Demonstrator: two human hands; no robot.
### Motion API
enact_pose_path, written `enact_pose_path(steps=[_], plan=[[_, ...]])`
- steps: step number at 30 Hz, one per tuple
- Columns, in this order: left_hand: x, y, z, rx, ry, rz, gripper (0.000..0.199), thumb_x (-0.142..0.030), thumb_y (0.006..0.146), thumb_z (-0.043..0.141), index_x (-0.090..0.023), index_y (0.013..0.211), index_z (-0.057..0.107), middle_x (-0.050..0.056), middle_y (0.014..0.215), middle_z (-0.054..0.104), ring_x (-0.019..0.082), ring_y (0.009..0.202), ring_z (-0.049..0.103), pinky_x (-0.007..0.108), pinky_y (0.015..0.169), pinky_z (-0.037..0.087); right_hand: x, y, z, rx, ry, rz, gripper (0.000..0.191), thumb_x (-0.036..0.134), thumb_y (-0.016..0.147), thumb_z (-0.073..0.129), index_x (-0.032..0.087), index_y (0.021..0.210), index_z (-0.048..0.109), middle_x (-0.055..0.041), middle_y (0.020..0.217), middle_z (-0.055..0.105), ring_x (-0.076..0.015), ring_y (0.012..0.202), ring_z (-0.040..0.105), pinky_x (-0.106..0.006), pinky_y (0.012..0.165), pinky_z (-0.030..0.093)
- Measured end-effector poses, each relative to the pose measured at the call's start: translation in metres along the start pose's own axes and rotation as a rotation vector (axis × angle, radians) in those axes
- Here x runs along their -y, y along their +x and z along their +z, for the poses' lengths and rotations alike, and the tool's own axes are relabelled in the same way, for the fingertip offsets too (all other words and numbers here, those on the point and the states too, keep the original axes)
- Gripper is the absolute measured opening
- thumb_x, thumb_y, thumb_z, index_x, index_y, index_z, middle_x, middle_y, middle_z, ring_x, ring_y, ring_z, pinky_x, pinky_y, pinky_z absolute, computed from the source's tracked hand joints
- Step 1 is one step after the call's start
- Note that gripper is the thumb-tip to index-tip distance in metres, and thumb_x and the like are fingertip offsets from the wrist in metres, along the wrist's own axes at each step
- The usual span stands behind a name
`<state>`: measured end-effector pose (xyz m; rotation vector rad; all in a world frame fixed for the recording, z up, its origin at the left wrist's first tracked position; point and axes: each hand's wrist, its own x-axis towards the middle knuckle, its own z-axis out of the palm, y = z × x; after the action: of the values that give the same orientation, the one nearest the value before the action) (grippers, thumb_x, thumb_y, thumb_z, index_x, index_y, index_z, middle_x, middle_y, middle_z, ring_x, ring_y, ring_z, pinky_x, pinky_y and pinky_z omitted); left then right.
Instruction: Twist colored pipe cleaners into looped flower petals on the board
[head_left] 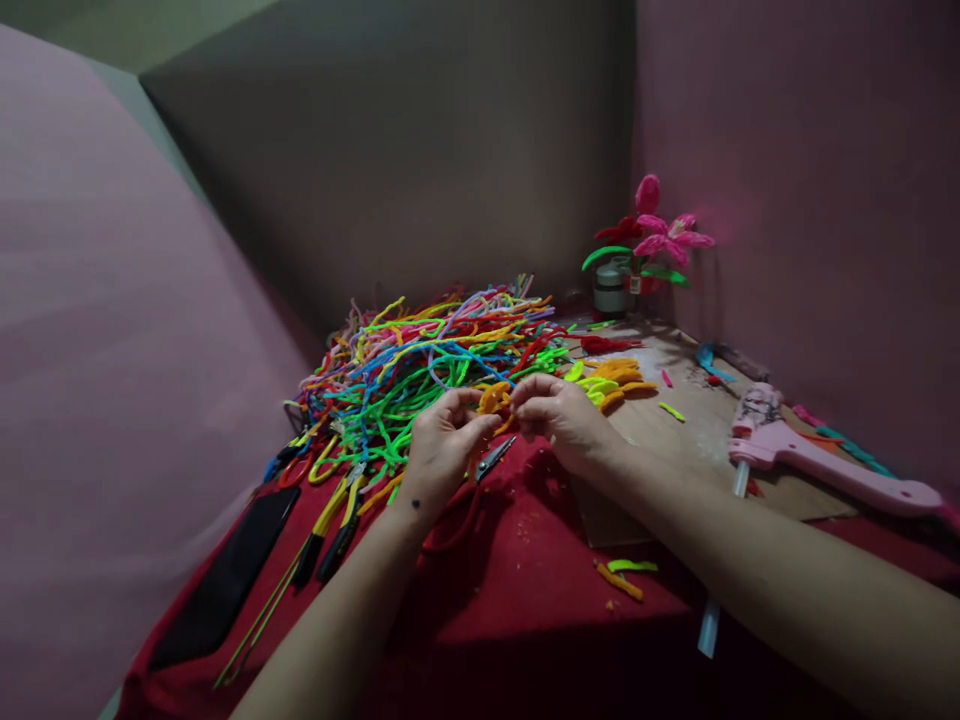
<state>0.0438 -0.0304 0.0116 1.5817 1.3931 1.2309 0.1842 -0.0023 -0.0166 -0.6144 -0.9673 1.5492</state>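
An orange fuzzy piece (494,398), bent into a loop, is held between my two hands above the red cloth. My left hand (442,440) pinches its left side with thumb and fingers. My right hand (559,415) has its fingers pressed together at the piece's right side. Scissors (496,458) with red handles lie open just below, partly hidden by my left hand. Behind my hands spreads a big pile of multicoloured pipe cleaners (442,350). Orange and yellow petal shapes (616,376) lie just beyond my right hand.
Yellow-black pliers (330,515) and a black phone (229,575) lie left on the red cloth (517,590). Right, a pink glue gun (825,460) rests on a brown board (645,425). Pink fuzzy flowers (671,238) stand at the back by a small pot (611,288).
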Motion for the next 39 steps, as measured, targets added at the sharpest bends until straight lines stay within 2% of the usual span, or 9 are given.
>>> enact_pose_path(steps=[5,10,15,20,25,27,31,35,39], plan=[[0.002,-0.002,-0.001,0.039,-0.050,-0.015,0.034,-0.030,0.062,0.069,-0.013,0.088,0.058,-0.003,0.055,0.057,0.008,0.044,0.048,0.020,0.044,0.038,-0.002,-0.002,0.001,-0.009,-0.188,0.050,0.010,0.023,0.061,0.057,0.013,0.062,0.059,0.0006,0.051,0.056,-0.0070,0.041,0.043,-0.021,0.041,0.031],[0.014,-0.004,0.002,-0.009,0.100,0.129,0.027,-0.032,0.067,0.065,-0.016,0.087,0.059,-0.003,0.059,0.057,0.009,0.050,0.049,0.020,0.048,0.039,-0.004,-0.003,0.003,0.001,-0.287,-0.012,0.018,0.030,0.063,0.063,0.012,0.065,0.060,0.0017,0.054,0.054,-0.0057,0.043,0.042,-0.021,0.042,0.031],[0.020,-0.006,0.003,-0.017,0.199,0.217,0.024,-0.033,0.070,0.063,-0.018,0.088,0.058,-0.003,0.062,0.056,0.009,0.055,0.049,0.019,0.051,0.039,-0.005,-0.002,0.002,0.020,-0.394,0.025,0.010,0.020,0.061,0.059,0.012,0.067,0.062,0.0043,0.048,0.049,-0.0057,0.042,0.038,-0.021,0.041,0.028],[0.014,-0.006,0.000,-0.059,0.113,0.131,0.027,-0.032,0.067,0.065,-0.017,0.088,0.058,-0.002,0.061,0.059,0.011,0.054,0.052,0.021,0.051,0.041,-0.005,-0.004,0.002,0.010,-0.473,0.076,0.009,0.015,0.060,0.057,0.012,0.067,0.062,0.0042,0.047,0.049,-0.0062,0.042,0.039,-0.021,0.043,0.030],[0.005,-0.006,-0.001,0.044,-0.056,-0.022,0.029,-0.031,0.062,0.070,-0.015,0.081,0.056,-0.004,0.054,0.056,0.009,0.045,0.050,0.021,0.045,0.039,0.001,-0.005,0.005,0.011,-0.316,-0.048,0.022,0.023,0.060,0.065,0.013,0.080,0.066,-0.0010,0.070,0.063,-0.0090,0.059,0.052,-0.021,0.053,0.038],[0.003,-0.007,0.000,0.080,-0.083,-0.061,0.030,-0.032,0.059,0.072,-0.014,0.078,0.056,-0.004,0.054,0.056,0.009,0.044,0.049,0.021,0.045,0.039,0.002,-0.003,0.004,0.012,-0.302,-0.060,0.022,0.026,0.061,0.065,0.014,0.079,0.067,-0.0005,0.067,0.063,-0.0085,0.055,0.050,-0.022,0.052,0.038],[0.004,-0.006,-0.002,0.110,-0.045,-0.093,0.025,-0.034,0.065,0.067,-0.013,0.076,0.058,-0.003,0.052,0.055,0.008,0.043,0.047,0.019,0.042,0.037,-0.001,-0.001,0.000,-0.036,-0.454,-0.087,0.016,0.027,0.065,0.062,0.012,0.068,0.069,-0.0015,0.058,0.063,-0.0095,0.051,0.050,-0.024,0.053,0.039],[0.007,-0.004,-0.002,0.079,0.036,-0.068,0.020,-0.033,0.069,0.062,-0.012,0.069,0.059,-0.003,0.048,0.052,0.006,0.041,0.043,0.017,0.040,0.033,-0.005,-0.005,0.001,-0.073,-0.608,-0.244,0.016,0.026,0.070,0.059,0.016,0.073,0.071,-0.0035,0.070,0.068,-0.0143,0.065,0.058,-0.026,0.063,0.043],[0.009,-0.002,-0.003,0.055,0.027,-0.073,0.021,-0.033,0.070,0.060,-0.012,0.069,0.058,-0.003,0.048,0.053,0.007,0.039,0.043,0.018,0.038,0.033,-0.006,-0.007,0.004,-0.080,-0.662,-0.301,0.019,0.026,0.075,0.055,0.016,0.078,0.070,-0.0037,0.072,0.067,-0.0136,0.066,0.058,-0.024,0.061,0.041]])
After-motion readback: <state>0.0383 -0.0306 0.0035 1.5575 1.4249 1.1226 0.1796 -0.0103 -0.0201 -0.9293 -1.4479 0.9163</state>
